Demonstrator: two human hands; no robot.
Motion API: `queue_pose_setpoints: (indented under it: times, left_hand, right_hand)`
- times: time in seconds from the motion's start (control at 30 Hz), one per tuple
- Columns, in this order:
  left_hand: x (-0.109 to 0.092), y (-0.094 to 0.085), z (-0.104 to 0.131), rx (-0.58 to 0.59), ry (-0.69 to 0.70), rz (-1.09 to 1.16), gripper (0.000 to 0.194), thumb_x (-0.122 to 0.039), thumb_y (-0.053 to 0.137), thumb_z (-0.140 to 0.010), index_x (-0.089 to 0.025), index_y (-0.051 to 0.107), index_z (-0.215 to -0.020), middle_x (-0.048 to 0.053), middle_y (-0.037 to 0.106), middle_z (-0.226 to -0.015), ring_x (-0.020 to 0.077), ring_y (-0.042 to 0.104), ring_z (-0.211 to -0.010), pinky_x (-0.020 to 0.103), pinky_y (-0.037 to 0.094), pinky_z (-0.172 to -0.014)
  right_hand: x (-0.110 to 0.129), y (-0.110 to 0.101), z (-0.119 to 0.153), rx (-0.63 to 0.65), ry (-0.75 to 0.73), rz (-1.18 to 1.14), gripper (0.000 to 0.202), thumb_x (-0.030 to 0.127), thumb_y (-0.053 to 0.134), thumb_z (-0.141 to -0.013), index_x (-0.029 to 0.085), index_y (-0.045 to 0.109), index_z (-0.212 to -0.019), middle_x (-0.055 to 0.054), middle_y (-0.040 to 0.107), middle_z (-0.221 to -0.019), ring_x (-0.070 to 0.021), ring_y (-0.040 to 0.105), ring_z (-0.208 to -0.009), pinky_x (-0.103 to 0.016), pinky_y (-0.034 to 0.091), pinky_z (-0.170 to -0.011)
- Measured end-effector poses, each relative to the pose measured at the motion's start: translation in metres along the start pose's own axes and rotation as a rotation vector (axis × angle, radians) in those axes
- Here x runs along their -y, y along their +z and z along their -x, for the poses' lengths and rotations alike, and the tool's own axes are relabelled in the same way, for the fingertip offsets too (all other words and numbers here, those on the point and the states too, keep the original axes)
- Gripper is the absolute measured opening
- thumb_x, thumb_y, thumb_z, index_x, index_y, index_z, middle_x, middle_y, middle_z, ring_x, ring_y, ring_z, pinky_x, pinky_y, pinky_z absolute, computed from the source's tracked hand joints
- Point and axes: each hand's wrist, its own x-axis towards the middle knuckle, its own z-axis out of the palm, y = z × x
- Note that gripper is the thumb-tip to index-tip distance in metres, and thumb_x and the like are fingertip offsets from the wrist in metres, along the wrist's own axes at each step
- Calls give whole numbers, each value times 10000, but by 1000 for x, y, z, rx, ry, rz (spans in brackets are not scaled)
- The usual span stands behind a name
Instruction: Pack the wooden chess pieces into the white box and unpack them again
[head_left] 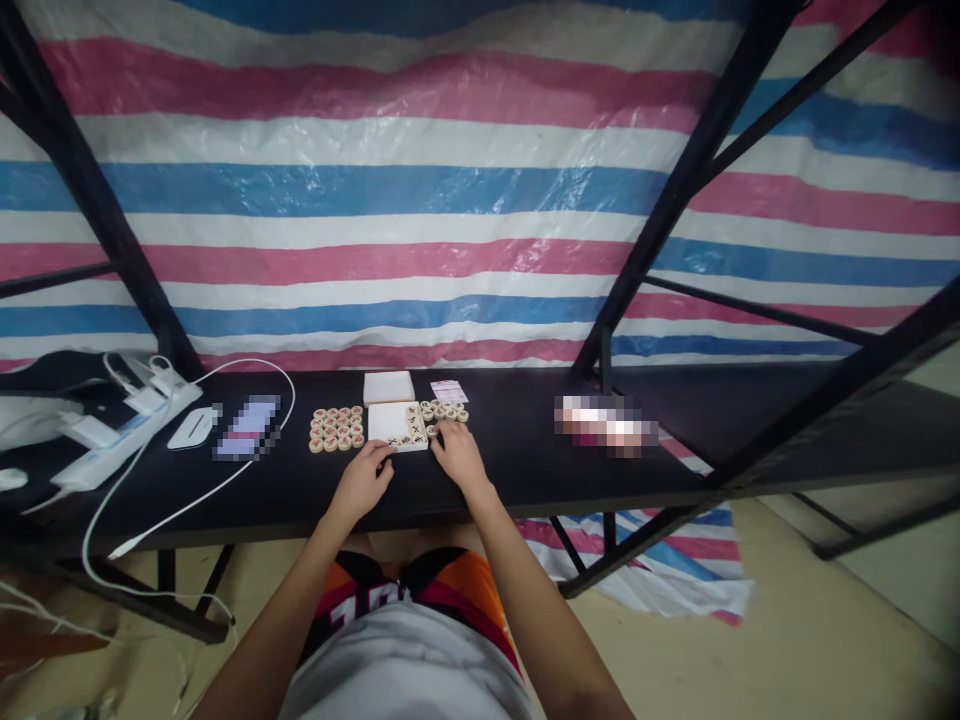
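A shallow white box [386,420] holds several black-marked Chinese chess pieces [412,425] along its right and front sides. My left hand [364,482] rests at the box's front left corner, its thumb and fingers apart. Just right of the box, my right hand [457,455] has its fingertips bent around a round Chinese chess piece [432,431], which they partly hide. More black-marked pieces [446,410] lie beyond these fingers. On the left, red-marked pieces [336,428] are set out in neat rows. Behind the box lies its white lid [388,387].
A pink and white paper card [448,391] lies behind the pieces. To the left are a blurred phone [247,428], a white device [193,428], a power strip [120,430] and a loose white cable [187,508]. Black metal posts [637,250] frame the black table [525,450].
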Motion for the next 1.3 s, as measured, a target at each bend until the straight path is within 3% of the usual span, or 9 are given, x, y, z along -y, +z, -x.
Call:
queue_pose_setpoints:
  times: [0.1, 0.23, 0.33, 0.43, 0.6, 0.77, 1.3]
  left_hand:
    - [1, 0, -1, -1, 0, 13, 282, -199, 448, -825, -205, 640, -1030, 56, 575, -1126, 131, 587, -716, 301, 493, -785]
    - [2, 0, -1, -13, 8, 46, 266, -198, 462, -817, -210, 648, -1007, 54, 580, -1115, 128, 583, -699, 300, 496, -767]
    - [2, 1, -1, -19, 5, 44, 262, -200, 458, -819, -207, 647, -1002, 52, 577, -1114, 121, 576, -686, 296, 492, -764]
    - [1, 1, -1, -16, 4, 34, 282, -193, 450, -821, -205, 626, -1041, 48, 583, -1091, 122, 569, -684, 291, 488, -762]
    - [-1, 0, -1, -2, 11, 38, 299, -181, 455, -817, -208, 604, -1075, 50, 585, -1085, 135, 571, -728, 296, 478, -785]
    - [-1, -1, -1, -3, 8, 22, 291, -192, 449, -825, -202, 603, -1071, 52, 587, -1076, 132, 562, -710, 299, 476, -791]
    - [1, 1, -2, -18, 27, 36, 277, -193, 456, -819, -204, 611, -1048, 43, 588, -1061, 124, 570, -694, 282, 479, -767]
  right_hand:
    - [-1, -1, -1, 13, 32, -10, 142, 212, 477, -852, 177, 591, -928, -72, 635, -906, -203, 528, -927, -299, 394, -810]
    - [2, -5, -3, -61, 103, -33, 161, 196, 456, -856, 166, 588, -943, -84, 633, -945, -199, 535, -931, -298, 384, -810]
    - [13, -8, -7, -104, 11, -128, 190, 205, 433, -874, 171, 591, -974, -80, 637, -994, -195, 527, -981, -308, 371, -864]
    - [30, -6, -13, -63, -151, -198, 186, 201, 460, -863, 184, 602, -983, -72, 635, -1023, -194, 517, -1024, -321, 357, -900]
    - [47, 6, -23, 35, -176, -138, 161, 185, 477, -858, 175, 630, -908, -69, 643, -942, -188, 525, -992, -316, 361, -892]
    - [46, 11, -20, 55, -191, -62, 262, 250, 386, -926, 161, 628, -880, -76, 632, -916, -171, 527, -956, -295, 365, -889]
    - [51, 9, -13, 17, -139, 1, 265, 293, 385, -935, 163, 615, -913, -86, 620, -944, -194, 534, -940, -307, 389, -837]
